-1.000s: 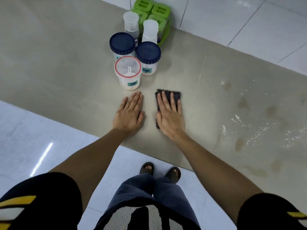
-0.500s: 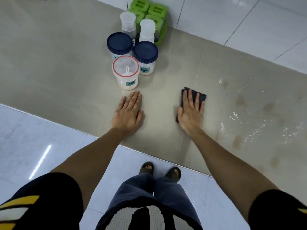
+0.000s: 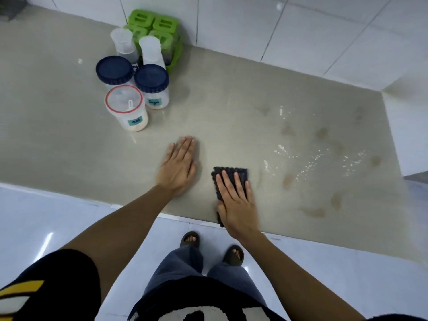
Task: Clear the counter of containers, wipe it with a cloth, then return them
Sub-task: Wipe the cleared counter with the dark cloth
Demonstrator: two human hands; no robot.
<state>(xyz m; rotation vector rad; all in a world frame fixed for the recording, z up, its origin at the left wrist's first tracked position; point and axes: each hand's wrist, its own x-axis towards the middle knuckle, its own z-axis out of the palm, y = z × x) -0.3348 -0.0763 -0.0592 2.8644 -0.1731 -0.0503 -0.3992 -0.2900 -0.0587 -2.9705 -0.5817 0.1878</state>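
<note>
Here the right hand's fingers lie flat and spread on a dark cloth, pressing it to the table rather than gripping it; the cloth's near end reaches the table's front edge under the heel of the right hand. Its long axis runs away from the person, roughly in line with the forearm. The left hand rests open and empty, palm down, just beside the cloth on its left, and looks to be bracing.

Outward from there, the stains and wet streaks lie to the right of the cloth and farther back, toward the corner of the table. That is the relation the next stroke likely turns on: the unwiped patch sits on the right hand's side, so a sweep to the right would meet it first at the nearest brown mark.

The containers stand grouped at the back left against the tiled wall, well apart from the cloth and nearer the left hand. By the look of it, wiping is under way and the return of the containers is not yet begun.
</note>
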